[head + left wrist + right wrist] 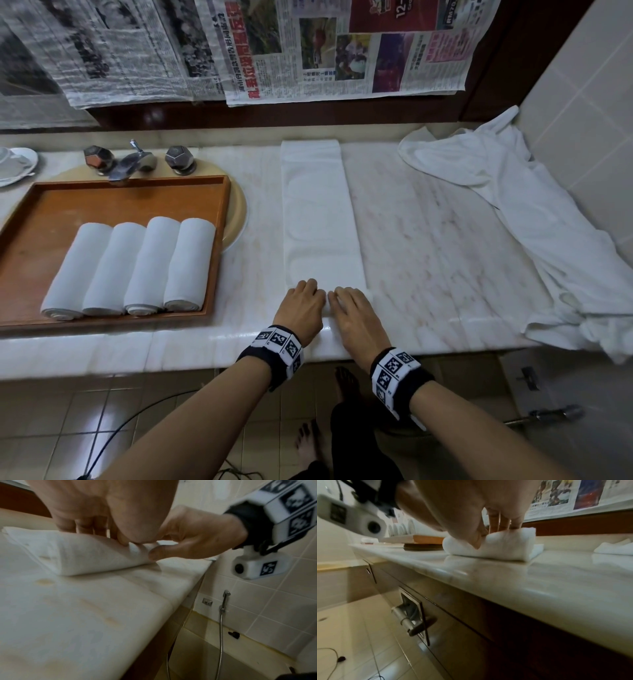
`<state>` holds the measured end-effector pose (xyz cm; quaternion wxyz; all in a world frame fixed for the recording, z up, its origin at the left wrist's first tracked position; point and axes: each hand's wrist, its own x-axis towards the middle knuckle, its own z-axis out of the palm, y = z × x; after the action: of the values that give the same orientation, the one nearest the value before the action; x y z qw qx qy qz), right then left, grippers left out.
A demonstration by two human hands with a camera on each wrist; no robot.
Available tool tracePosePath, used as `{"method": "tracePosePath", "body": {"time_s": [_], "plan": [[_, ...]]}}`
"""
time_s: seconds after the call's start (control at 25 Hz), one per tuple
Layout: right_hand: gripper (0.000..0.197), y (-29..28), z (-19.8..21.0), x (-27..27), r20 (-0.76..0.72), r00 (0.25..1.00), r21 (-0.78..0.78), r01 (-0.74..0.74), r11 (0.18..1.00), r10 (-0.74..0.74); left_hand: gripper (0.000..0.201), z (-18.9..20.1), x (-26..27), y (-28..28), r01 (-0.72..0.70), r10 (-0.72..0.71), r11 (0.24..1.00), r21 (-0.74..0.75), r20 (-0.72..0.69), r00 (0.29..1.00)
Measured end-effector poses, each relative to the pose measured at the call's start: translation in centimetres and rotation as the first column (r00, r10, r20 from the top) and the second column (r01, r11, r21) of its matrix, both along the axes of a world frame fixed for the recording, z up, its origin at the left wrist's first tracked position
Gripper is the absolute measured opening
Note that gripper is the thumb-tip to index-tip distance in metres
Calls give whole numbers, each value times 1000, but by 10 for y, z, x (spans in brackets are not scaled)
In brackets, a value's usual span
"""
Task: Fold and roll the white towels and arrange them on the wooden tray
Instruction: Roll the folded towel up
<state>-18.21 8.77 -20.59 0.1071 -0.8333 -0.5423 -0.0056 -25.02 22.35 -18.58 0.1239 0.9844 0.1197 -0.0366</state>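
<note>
A white towel [318, 212], folded into a long narrow strip, lies on the marble counter and runs away from me. Its near end is curled into the start of a roll [96, 559] [503, 545]. My left hand [303, 305] and right hand [352, 308] sit side by side on that near end. Both hands pinch the rolled edge between curled fingers and thumb. To the left stands the wooden tray [130, 198] with several rolled white towels [133, 267] in a row along its front.
A heap of loose white towels [534, 219] covers the counter's right side against the tiled wall. A faucet [133, 161] with two knobs stands behind the tray, which sits over a sink basin [238, 212]. White dishes [17, 164] lie far left. Newspaper hangs behind.
</note>
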Motion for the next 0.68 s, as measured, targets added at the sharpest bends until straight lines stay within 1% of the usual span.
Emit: {"method": "tracePosePath", "body": {"time_s": [0.12, 0.2, 0.28, 0.32, 0.4, 0.44, 0.52, 0.64, 0.68], "plan": [[52, 7, 3, 13, -52, 999, -1, 17, 1000, -17, 26, -3, -4, -4, -34, 38, 999, -31, 138, 990], [44, 14, 14, 22, -130, 991, -4, 41, 999, -42, 35, -10, -10, -8, -17, 24, 999, -31, 251, 968], [43, 19, 19, 31, -221, 975, -96, 0, 995, -21, 45, -14, -16, -11, -6, 25, 997, -71, 278, 960], [44, 19, 18, 34, -241, 971, -137, -23, 990, -11, 49, -15, -19, -11, -1, 32, 994, -106, 287, 958], [45, 16, 17, 34, -259, 966, -151, -22, 988, -18, 51, -18, -20, -11, 18, 28, 988, -154, 293, 956], [47, 15, 16, 30, -251, 967, -141, 4, 990, -40, 51, -19, -19, -8, 24, 26, 985, -169, 286, 958], [52, 10, 13, 18, -164, 984, -89, 54, 995, -68, 46, -20, -13, 0, 15, 36, 980, -198, 253, 967], [51, 4, 4, 10, -3, 1000, 7, 28, 1000, -28, 39, -13, 3, 11, 20, 10, 979, -204, 144, 990], [48, 4, 5, 12, -3, 1000, 16, 18, 1000, -18, 40, -12, 6, 12, 26, -1, 980, -197, 122, 993]]}}
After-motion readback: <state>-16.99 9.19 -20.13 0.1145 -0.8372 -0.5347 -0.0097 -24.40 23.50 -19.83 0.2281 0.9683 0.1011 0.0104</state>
